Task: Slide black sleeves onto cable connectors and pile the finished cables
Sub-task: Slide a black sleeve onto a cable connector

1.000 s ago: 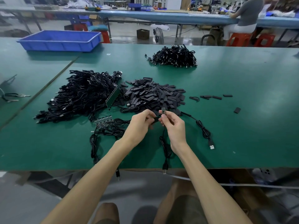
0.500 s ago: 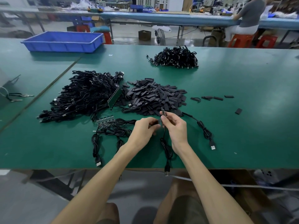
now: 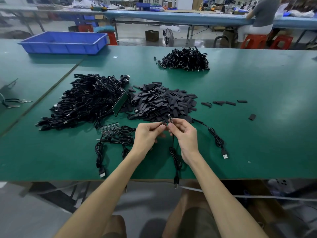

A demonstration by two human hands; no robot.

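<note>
Fingers [image 3: 160, 128] on sleeve [image 3: 164, 122] (left hand [image 3: 147, 136]), connector [image 3: 170, 118] (right hand [image 3: 186, 134])

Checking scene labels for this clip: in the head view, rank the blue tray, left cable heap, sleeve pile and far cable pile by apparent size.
Left cable heap: largest.
Sleeve pile and blue tray: about alike; the tray sits farther off, so unranked.
Far cable pile: smallest, though far back.
</note>
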